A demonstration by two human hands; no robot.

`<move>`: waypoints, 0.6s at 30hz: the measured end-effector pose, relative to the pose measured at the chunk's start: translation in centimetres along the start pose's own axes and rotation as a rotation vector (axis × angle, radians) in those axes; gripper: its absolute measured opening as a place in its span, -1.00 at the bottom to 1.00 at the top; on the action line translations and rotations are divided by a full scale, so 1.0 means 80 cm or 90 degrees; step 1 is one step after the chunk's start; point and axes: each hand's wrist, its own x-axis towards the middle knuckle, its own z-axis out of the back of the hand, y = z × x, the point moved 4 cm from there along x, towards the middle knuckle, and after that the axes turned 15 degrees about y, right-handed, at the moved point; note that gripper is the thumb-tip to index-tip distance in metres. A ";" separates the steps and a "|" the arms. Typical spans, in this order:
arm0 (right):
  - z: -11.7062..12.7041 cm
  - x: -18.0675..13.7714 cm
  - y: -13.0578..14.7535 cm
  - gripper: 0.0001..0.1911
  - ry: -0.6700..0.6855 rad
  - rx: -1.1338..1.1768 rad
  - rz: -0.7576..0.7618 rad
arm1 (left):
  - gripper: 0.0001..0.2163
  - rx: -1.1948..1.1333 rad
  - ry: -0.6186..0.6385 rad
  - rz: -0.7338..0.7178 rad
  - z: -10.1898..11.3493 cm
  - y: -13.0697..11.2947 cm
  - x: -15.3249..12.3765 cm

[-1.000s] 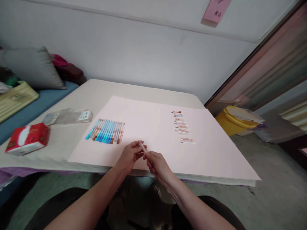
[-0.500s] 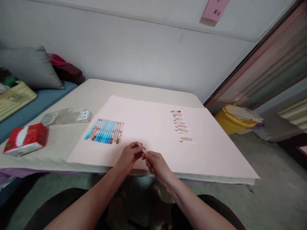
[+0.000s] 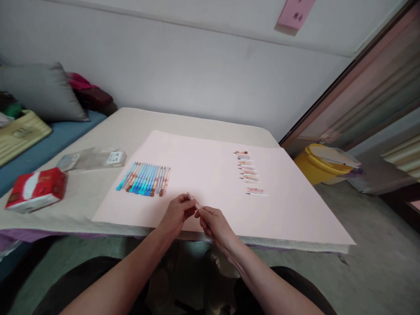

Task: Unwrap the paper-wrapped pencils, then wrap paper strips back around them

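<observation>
Between my hands is a slim pale pen (image 3: 193, 199), its tip pointing up and left. My left hand (image 3: 179, 211) pinches it near the middle, while the fingers of my right hand (image 3: 211, 220) are closed on its lower end, partly hiding it. Both hands hover over the front part of a pale pink sheet (image 3: 203, 170). To the left lies a tight row of pens (image 3: 144, 179) in blue, brown and grey. On the right, a column of pen parts (image 3: 248, 173), short barrels and thin dark-tipped refills, runs front to back.
A red tissue pack (image 3: 36, 190) and a clear plastic wrapper (image 3: 88, 159) rest on the cloth-covered table (image 3: 131, 120) at left. Beyond are a grey cushion (image 3: 39, 92) and a woven basket (image 3: 24, 133). A yellow bucket (image 3: 311, 166) stands on the floor at right.
Almost nothing differs. Both hands keep their hold on the pale pen, and the view has shifted very slightly.
</observation>
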 end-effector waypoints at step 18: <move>0.002 0.001 0.001 -0.76 -0.013 0.022 0.009 | -0.81 -0.031 0.006 0.020 0.000 0.002 0.000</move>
